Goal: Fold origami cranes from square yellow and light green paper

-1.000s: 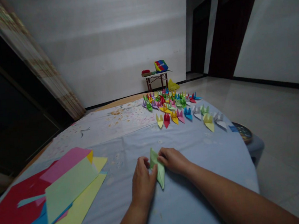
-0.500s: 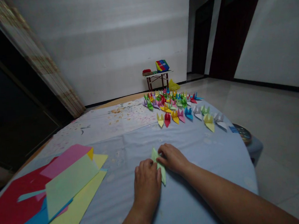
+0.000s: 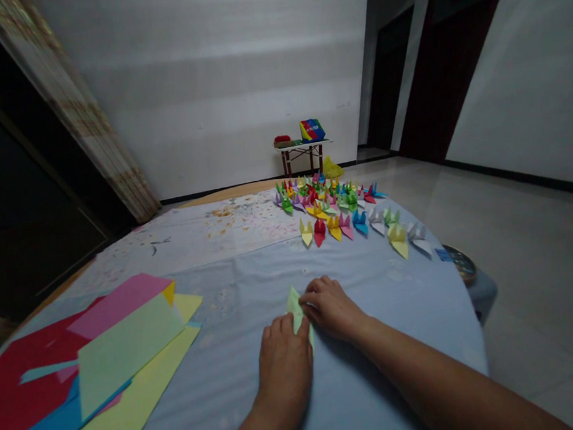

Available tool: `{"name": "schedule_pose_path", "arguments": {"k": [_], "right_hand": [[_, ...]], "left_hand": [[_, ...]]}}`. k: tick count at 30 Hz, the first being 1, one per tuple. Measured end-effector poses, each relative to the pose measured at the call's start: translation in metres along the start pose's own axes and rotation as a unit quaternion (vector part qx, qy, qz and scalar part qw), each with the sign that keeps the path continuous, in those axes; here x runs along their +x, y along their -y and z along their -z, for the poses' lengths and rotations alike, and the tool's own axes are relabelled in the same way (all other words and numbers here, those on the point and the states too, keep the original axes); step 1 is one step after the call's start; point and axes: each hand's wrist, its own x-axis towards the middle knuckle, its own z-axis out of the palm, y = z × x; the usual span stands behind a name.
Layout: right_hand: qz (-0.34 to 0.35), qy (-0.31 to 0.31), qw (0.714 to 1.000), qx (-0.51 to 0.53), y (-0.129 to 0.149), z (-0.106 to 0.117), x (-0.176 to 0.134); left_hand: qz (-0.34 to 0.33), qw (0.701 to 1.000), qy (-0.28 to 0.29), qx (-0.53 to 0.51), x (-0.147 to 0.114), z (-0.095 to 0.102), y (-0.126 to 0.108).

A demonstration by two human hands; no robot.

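Note:
A narrow piece of folded light green paper (image 3: 293,300) lies on the blue tablecloth, its pointed tip facing away from me. My left hand (image 3: 285,359) holds it down from the near left, fingers bent and thumb along its lower part. At its right edge, the fingertips of my right hand (image 3: 333,310) are closed on the paper. Both hands cover much of the middle of the paper, so its folds there are hidden.
Loose coloured sheets overlap at the left, a pale green sheet (image 3: 131,352) on top. Several folded paper cranes (image 3: 360,222) stand in rows toward the far right edge. Beyond the table, a small stand (image 3: 303,146) bears a colourful box (image 3: 312,130).
My left hand has slid slightly down the paper, and its fingers have shifted toward the middle of it. The right hand stays at the right edge. The view has moved a little.

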Motion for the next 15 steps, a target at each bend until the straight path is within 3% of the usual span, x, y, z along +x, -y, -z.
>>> {"name": "schedule_pose_path", "arguments": {"k": [15], "right_hand": [[0.029, 0.023, 0.996, -0.078, -0.0067, 0.0013, -0.0003]], "left_hand": [[0.011, 1.0, 0.01, -0.015, 0.0023, -0.0005, 0.0008]]}}
